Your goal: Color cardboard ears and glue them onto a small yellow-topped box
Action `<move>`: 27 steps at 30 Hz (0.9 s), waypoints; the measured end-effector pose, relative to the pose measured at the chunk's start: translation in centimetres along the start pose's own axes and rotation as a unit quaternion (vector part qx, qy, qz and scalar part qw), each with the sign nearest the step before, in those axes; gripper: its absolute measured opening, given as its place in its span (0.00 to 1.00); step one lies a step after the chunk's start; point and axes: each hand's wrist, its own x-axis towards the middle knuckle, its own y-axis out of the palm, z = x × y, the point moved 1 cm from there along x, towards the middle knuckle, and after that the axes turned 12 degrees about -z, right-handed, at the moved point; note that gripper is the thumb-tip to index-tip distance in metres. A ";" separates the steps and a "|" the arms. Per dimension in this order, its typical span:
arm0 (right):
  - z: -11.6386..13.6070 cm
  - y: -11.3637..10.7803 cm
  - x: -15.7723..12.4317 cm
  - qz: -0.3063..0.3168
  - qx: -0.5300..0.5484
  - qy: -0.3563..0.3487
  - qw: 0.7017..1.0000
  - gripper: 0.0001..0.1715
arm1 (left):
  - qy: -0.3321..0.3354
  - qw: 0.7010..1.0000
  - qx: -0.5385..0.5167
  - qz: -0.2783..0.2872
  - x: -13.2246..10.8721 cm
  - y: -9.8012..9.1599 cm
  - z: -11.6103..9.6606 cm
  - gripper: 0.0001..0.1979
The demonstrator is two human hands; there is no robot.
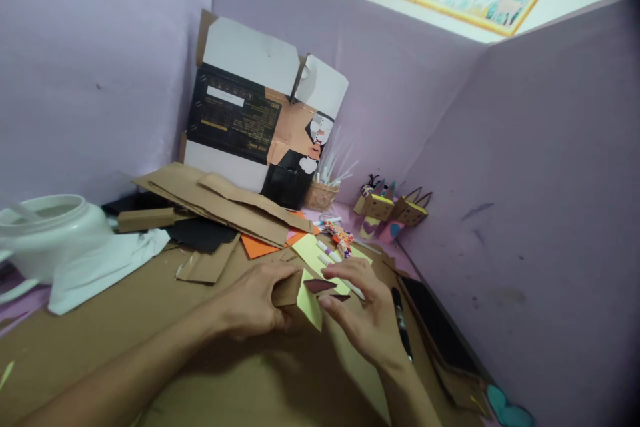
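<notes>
My left hand (257, 300) is wrapped round a small brown cardboard box (286, 291) near the middle of the view. The box's right end is covered with yellow paper (309, 300). Two dark pointed pieces (320, 285) stick out from that end toward the right. Beside them is my right hand (365, 307), its thumb and fingers apart around the tips of the pieces. Whether its fingers touch them is hard to tell.
Folded cardboard sheets (225, 203) and black paper (205, 233) lie behind on the left, near a white pot (60, 233). Markers (327, 250) and orange paper (257, 245) lie beyond the hands. A black pen (401, 323) and a dark tablet-like slab (440, 323) are at right.
</notes>
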 end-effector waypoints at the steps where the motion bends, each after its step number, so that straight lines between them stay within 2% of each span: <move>1: 0.4 0.0 0.1 0.010 -0.016 -0.024 1.000 0.11 | 0.010 1.000 0.006 0.005 0.0 0.0 0.0 0.27; 8: 1.1 0.2 0.3 0.052 -0.070 -0.065 0.994 0.04 | 0.052 0.998 0.021 0.010 -0.2 0.0 0.3 0.31; 12: 1.1 0.4 0.4 0.049 -0.087 -0.082 0.992 0.05 | 0.060 0.998 0.017 0.006 -0.3 0.0 0.1 0.30; 19: 1.1 0.7 0.0 0.012 -0.078 -0.073 0.994 0.06 | 0.051 0.998 -0.013 0.026 -0.3 -0.2 -0.6 0.26; 24: 1.2 0.7 0.0 0.032 -0.087 -0.060 0.994 0.05 | 0.048 0.998 -0.015 0.023 -0.2 -0.1 -0.3 0.29; 27: 1.4 0.7 0.1 0.044 -0.087 -0.054 0.994 0.05 | 0.038 0.999 -0.010 0.026 -0.3 0.0 -0.3 0.26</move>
